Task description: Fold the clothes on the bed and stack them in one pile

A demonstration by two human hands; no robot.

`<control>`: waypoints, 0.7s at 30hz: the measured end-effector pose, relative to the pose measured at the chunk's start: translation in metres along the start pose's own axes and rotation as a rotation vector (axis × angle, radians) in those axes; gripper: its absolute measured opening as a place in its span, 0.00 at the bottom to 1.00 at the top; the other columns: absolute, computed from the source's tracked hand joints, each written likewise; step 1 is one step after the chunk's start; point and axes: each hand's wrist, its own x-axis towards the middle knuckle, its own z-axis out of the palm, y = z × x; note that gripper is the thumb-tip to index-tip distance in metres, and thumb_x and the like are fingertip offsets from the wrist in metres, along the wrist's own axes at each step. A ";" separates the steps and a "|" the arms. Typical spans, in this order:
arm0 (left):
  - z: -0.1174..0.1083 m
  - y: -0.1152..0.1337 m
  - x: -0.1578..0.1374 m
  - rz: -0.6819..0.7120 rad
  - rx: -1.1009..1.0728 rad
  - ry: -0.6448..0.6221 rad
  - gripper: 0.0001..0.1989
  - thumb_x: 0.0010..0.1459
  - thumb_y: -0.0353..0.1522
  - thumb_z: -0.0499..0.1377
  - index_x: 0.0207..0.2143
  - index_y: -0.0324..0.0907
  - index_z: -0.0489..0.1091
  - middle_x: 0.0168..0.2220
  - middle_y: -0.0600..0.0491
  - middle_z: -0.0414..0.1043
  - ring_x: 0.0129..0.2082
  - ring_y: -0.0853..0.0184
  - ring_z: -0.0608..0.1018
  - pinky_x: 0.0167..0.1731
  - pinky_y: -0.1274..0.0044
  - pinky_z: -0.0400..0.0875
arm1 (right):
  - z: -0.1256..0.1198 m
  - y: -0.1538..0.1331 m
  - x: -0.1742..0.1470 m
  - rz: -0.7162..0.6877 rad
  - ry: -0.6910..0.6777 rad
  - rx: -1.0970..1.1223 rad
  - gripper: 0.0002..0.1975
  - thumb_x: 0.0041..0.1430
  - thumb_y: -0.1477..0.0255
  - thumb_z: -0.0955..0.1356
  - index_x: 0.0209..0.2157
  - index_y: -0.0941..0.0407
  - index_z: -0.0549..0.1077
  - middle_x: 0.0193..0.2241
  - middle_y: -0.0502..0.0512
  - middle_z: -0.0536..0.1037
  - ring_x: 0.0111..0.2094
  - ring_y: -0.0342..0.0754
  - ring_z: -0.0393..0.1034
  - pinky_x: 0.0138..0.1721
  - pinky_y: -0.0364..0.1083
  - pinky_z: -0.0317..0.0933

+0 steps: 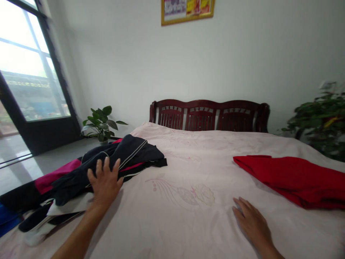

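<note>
Under the spread, ungripping fingers of the left hand (106, 181) lies a dark clothes pile (134, 148); a flat, light palm would probably steady it without rucking. Rightward stretches pale bedding (175, 223), then the right hand (253, 222), fingers loose and empty, red cloth (291, 178) near, beyond them.

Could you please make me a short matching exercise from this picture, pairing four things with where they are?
1. Left hand
2. Right hand
3. Red garment
4. Framed picture

A. On the white wall
B. Open, nearest the red garment
C. On the pale sheet, running to the view's right edge
D. Spread at the dark clothes

Pairs: 1-D, 2-B, 3-C, 4-A
</note>
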 end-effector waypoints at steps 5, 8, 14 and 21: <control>0.006 -0.069 0.025 -0.029 0.290 -0.165 0.37 0.57 0.35 0.61 0.67 0.41 0.54 0.64 0.35 0.56 0.61 0.45 0.63 0.57 0.55 0.55 | -0.002 -0.002 0.000 0.014 -0.015 0.006 0.31 0.62 0.59 0.53 0.54 0.59 0.73 0.57 0.62 0.72 0.59 0.58 0.64 0.60 0.58 0.57; 0.011 -0.089 0.043 -0.050 0.293 -0.303 0.32 0.60 0.35 0.57 0.66 0.39 0.55 0.52 0.38 0.69 0.49 0.48 0.72 0.47 0.63 0.65 | -0.004 -0.004 -0.001 0.023 -0.018 0.006 0.31 0.61 0.59 0.53 0.54 0.59 0.73 0.57 0.62 0.72 0.59 0.58 0.64 0.60 0.58 0.57; -0.017 -0.058 0.105 -0.439 -0.533 -0.367 0.17 0.54 0.30 0.59 0.46 0.35 0.73 0.38 0.44 0.76 0.44 0.50 0.75 0.45 0.64 0.66 | -0.009 -0.008 -0.001 0.036 -0.023 0.014 0.29 0.61 0.60 0.54 0.54 0.58 0.73 0.57 0.61 0.72 0.59 0.57 0.64 0.60 0.57 0.57; -0.031 0.111 0.083 -0.314 -1.205 -0.559 0.18 0.58 0.42 0.57 0.41 0.35 0.73 0.32 0.49 0.78 0.30 0.64 0.79 0.32 0.74 0.74 | -0.009 -0.007 -0.001 0.098 -0.014 0.182 0.29 0.60 0.58 0.55 0.53 0.59 0.73 0.56 0.63 0.73 0.59 0.59 0.64 0.61 0.59 0.55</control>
